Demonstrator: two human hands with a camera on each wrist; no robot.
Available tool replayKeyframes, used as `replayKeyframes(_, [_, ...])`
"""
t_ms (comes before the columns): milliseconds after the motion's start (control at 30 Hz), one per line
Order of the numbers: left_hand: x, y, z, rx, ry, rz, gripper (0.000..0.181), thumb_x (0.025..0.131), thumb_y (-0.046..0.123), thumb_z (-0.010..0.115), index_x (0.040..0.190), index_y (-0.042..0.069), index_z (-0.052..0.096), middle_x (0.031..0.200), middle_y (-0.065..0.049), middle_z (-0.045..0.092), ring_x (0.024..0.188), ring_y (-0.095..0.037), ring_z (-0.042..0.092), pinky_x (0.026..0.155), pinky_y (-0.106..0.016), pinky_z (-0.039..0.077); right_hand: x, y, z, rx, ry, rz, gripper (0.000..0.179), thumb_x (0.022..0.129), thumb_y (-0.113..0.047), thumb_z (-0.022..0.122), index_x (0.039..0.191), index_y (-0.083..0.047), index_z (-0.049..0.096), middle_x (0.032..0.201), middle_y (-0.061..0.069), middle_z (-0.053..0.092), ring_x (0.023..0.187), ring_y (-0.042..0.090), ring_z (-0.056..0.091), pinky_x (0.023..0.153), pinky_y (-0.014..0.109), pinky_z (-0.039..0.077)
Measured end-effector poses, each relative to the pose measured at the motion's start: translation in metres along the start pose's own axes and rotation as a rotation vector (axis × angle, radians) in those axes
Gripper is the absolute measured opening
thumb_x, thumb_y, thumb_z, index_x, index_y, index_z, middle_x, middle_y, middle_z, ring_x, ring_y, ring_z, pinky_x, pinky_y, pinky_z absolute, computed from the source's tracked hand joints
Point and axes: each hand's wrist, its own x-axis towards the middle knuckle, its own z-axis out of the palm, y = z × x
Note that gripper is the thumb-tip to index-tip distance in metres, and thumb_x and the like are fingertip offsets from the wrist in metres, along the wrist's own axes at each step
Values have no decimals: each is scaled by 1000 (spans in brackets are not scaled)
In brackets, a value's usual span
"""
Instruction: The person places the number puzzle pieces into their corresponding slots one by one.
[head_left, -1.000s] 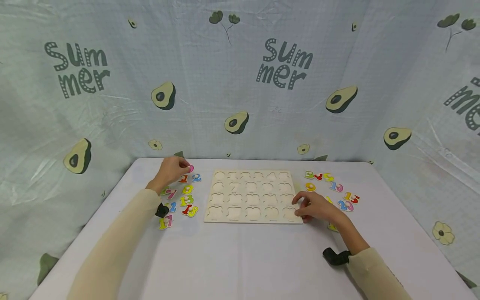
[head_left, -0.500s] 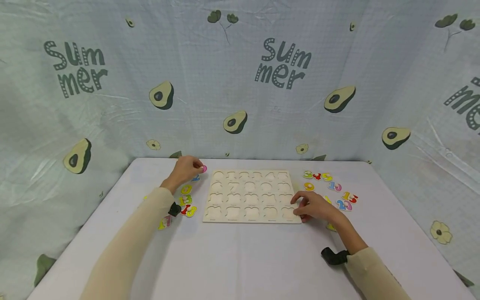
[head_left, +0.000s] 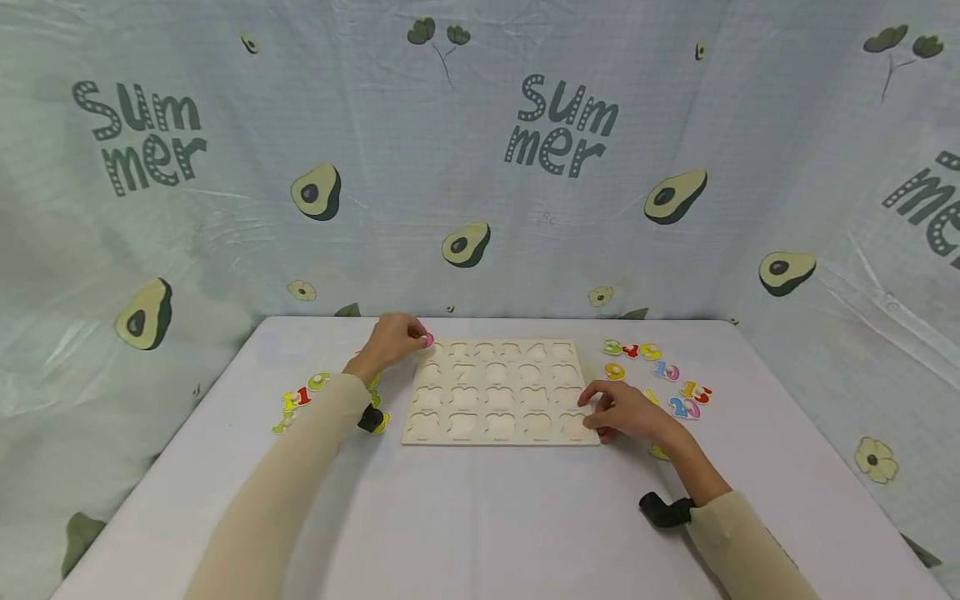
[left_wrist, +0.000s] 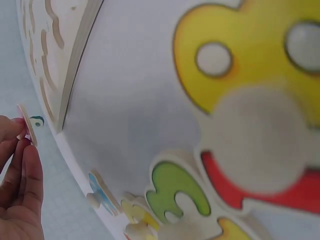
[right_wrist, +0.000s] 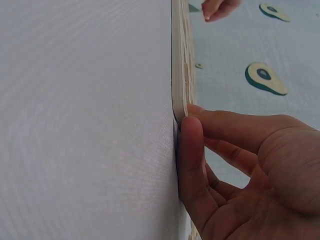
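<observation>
My left hand [head_left: 392, 337] pinches a small pink puzzle piece [head_left: 428, 340] at the far left corner of the pale wooden puzzle board [head_left: 480, 401]. In the left wrist view, fingertips grip that thin piece [left_wrist: 28, 125] edge-on, beside the board [left_wrist: 75, 60]. The board has rows of shallow recesses with no pieces in them. My right hand [head_left: 626, 410] holds the board's near right corner. Seen from the right wrist, thumb and finger of that hand [right_wrist: 250, 155] close on the corner of the board's edge [right_wrist: 178, 75].
Colourful knobbed number pieces lie on the white table [head_left: 480, 517] on both sides of the board. The left group includes a green piece [head_left: 318, 382], partly hidden by my sleeve. The right group includes a blue-and-pink 20 [head_left: 684, 407]. A patterned curtain [head_left: 375, 250] stands behind.
My left hand has moved right with the pink piece, from above the left number pieces to the board's far left corner. My right hand stays at the board's corner.
</observation>
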Motion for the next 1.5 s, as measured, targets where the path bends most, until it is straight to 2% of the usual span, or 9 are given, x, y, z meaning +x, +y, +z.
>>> replayKeyframes(400, [7, 5, 10, 0, -29, -26, 22, 94, 17, 70, 104, -2, 78, 99, -15, 77, 93, -27, 67, 86, -40, 55, 1, -1, -1, 11, 4, -6, 30, 93, -15, 75, 119, -5, 64, 84, 9, 58, 64, 18, 63, 65, 29, 57])
replayKeyframes(633, [7, 7, 13, 22, -43, -39, 22, 96, 17, 67, 105, -1, 77, 102, -14, 77, 96, -26, 67, 89, -41, 54, 0, -3, -2, 8, 2, 7, 30, 93, -16, 75, 119, -6, 64, 84, 8, 58, 64, 17, 63, 65, 28, 57])
replayKeyframes(867, [4, 11, 16, 47, -89, -60, 23, 98, 16, 65, 108, -1, 76, 105, -15, 75, 98, -27, 64, 94, -43, 53, 1, -2, -1, 9, -6, 4, 31, 93, -15, 75, 120, -5, 64, 84, 8, 58, 63, 17, 62, 65, 29, 57])
replayKeyframes(1367, [7, 13, 20, 74, -125, -89, 20, 98, 14, 65, 108, 0, 76, 103, -14, 74, 93, -25, 61, 90, -40, 54, 1, 1, 0, 5, -3, 6, 31, 93, -15, 75, 120, -6, 64, 84, 8, 58, 63, 17, 63, 66, 29, 57])
replayKeyframes(1500, [6, 13, 21, 83, -122, -74, 20, 98, 13, 65, 108, -1, 76, 103, -14, 74, 93, -25, 62, 90, -40, 54, 1, 1, 0, -1, -1, 5, 30, 93, -15, 75, 119, -6, 64, 83, 8, 58, 63, 17, 63, 65, 29, 57])
